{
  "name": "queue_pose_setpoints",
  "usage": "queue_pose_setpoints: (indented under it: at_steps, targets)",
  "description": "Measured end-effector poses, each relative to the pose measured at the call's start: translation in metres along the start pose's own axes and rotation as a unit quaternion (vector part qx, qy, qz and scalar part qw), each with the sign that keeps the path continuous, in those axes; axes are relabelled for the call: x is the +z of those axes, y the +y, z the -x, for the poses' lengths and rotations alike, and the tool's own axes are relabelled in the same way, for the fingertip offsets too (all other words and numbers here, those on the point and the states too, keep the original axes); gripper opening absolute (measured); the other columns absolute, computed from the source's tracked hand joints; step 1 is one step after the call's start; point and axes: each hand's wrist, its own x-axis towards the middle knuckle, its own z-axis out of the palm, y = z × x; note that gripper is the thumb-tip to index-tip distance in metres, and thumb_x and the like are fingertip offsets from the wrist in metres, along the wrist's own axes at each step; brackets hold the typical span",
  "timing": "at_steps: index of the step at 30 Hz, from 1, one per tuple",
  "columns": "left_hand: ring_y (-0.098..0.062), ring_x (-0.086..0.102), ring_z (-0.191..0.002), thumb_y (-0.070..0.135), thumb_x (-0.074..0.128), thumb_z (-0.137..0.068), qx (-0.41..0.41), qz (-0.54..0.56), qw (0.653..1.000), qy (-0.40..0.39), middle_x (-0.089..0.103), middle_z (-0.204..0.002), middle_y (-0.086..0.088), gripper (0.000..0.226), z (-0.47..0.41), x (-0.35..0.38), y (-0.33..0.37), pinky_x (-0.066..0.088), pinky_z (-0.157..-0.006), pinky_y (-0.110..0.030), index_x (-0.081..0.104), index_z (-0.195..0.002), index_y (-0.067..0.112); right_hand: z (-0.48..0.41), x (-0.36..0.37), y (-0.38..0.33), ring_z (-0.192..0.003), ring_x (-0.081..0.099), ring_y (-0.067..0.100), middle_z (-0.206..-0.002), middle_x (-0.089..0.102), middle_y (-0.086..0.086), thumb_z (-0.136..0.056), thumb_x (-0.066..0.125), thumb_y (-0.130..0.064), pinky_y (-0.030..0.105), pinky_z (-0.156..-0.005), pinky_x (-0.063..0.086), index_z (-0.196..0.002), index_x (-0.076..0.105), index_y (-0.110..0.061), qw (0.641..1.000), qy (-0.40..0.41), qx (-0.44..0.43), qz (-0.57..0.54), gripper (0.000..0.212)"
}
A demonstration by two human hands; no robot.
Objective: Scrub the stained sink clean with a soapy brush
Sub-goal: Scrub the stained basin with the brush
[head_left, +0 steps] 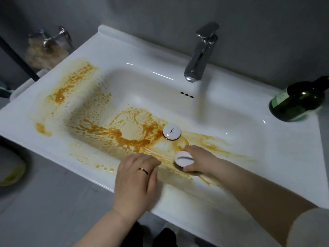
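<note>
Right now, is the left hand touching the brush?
Apart. The head view shows a strip of stained sink between the left hand, resting on the front rim, and the white brush gripped by the right hand.

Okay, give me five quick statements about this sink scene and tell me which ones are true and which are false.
1. The right hand grips a white brush inside the basin. True.
2. The left hand holds the green bottle. False: it rests on the front rim of the sink; the bottle sits untouched at the sink's far right.
3. Water is pouring from the faucet. False: no stream shows under the spout.
4. Orange-brown stains spread over the basin's left side and floor. True.
5. The brush is on the near side of the white drain stopper. True.
</note>
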Motion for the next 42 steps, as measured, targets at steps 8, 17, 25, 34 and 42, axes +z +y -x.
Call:
queue_pose_setpoints:
  at_steps: [8,17,25,34,42]
  targets:
    - [-0.015,0.048,-0.089,0.023,0.041,-0.082,-0.032,-0.039,0.999,-0.020,0.068,-0.084,0.001,0.030,0.007,0.023,0.008,0.032,-0.081,-0.026,0.070,-0.082,0.013,-0.013,-0.016,0.030,-0.115,0.047,0.031,-0.123,0.048,0.015,-0.082,0.064,-0.031,0.029,-0.081,0.037,-0.128,0.042,-0.009,0.987,0.131,0.091,-0.036,0.056]
    - [-0.018,0.048,-0.088,0.020,0.041,-0.083,-0.036,-0.066,0.997,0.017,0.068,-0.081,-0.004,0.032,0.006,0.024,0.009,0.033,-0.081,-0.027,0.070,-0.080,0.007,-0.033,-0.023,0.032,-0.116,0.045,0.032,-0.124,0.048,0.017,-0.085,0.061,-0.028,0.033,-0.087,0.040,-0.128,0.040,-0.006,0.974,0.193,0.113,-0.046,0.053]
    - [-0.018,0.048,-0.087,0.019,0.042,-0.082,-0.019,-0.068,0.997,0.017,0.068,-0.081,-0.004,0.031,0.006,0.024,0.009,0.033,-0.081,-0.026,0.070,-0.080,0.007,-0.044,-0.033,0.037,-0.118,0.044,0.032,-0.127,0.047,0.016,-0.085,0.062,-0.029,0.032,-0.086,0.041,-0.132,0.038,-0.009,0.974,0.188,0.113,-0.047,0.056]
    - [-0.018,0.049,-0.086,0.019,0.042,-0.082,-0.022,-0.064,0.998,0.015,0.068,-0.081,-0.005,0.030,0.006,0.025,0.009,0.034,-0.080,-0.027,0.070,-0.080,0.007,-0.038,-0.009,0.009,-0.116,0.047,0.030,-0.126,0.049,0.013,-0.084,0.062,-0.031,0.031,-0.084,0.040,-0.134,0.038,-0.012,0.992,0.120,0.033,-0.030,0.059]
    - [-0.020,0.047,-0.087,0.020,0.041,-0.082,-0.020,-0.067,0.998,0.011,0.068,-0.081,-0.005,0.032,0.006,0.024,0.010,0.033,-0.079,-0.028,0.070,-0.080,0.007,0.004,0.016,0.012,-0.110,0.049,0.027,-0.120,0.051,0.011,-0.085,0.061,-0.034,0.029,-0.074,0.035,-0.128,0.041,-0.012,0.997,0.071,-0.006,0.005,0.053]
